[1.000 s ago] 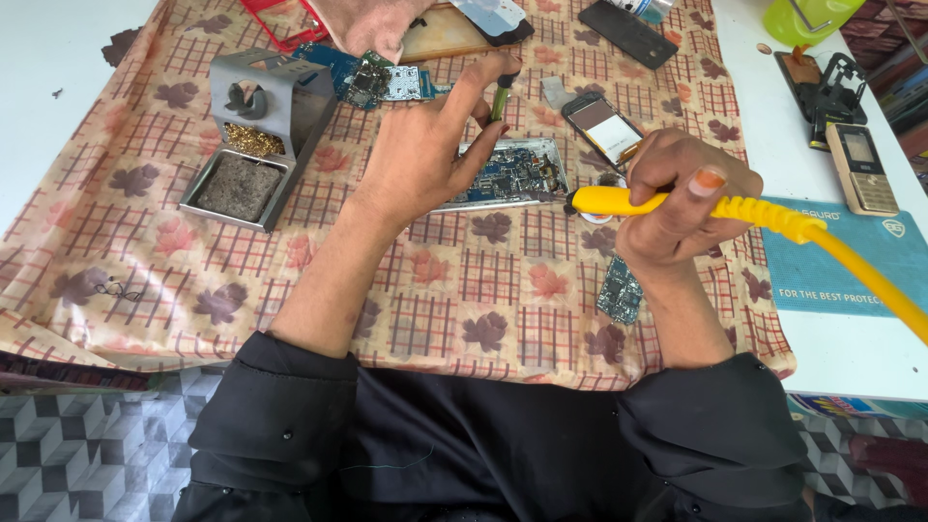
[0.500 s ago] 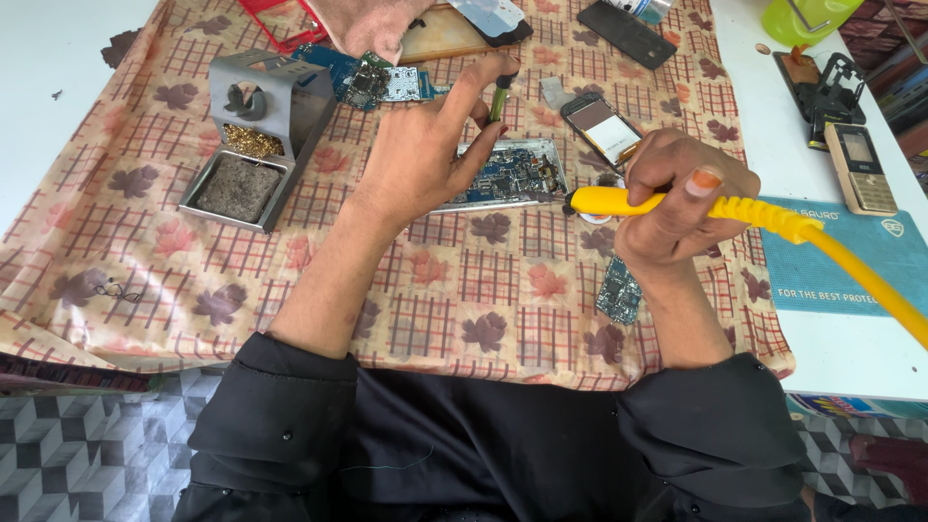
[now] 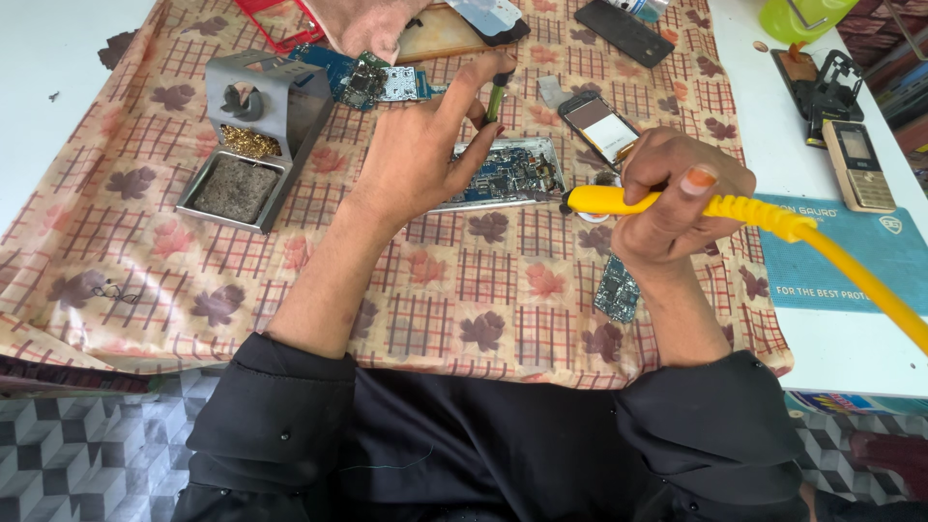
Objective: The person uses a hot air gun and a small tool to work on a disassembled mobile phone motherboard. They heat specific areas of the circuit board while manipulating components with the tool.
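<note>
My right hand (image 3: 677, 193) grips a yellow-handled soldering iron (image 3: 619, 200), its tip at the right edge of a phone circuit board in a metal frame (image 3: 512, 172). The yellow cord (image 3: 851, 271) runs off to the right. My left hand (image 3: 416, 155) rests over the left part of that board, fingers spread, and pinches a thin green-handled tool (image 3: 495, 95) that stands upright above the board.
A grey soldering-iron stand with brass wool and a sponge (image 3: 253, 135) sits at the left on the patterned cloth (image 3: 145, 251). Blue circuit boards (image 3: 372, 79), a small phone (image 3: 599, 124), a loose board (image 3: 617, 288), a keypad phone (image 3: 858, 164), a blue mat (image 3: 851, 261) and another person's hand (image 3: 362, 24) are about.
</note>
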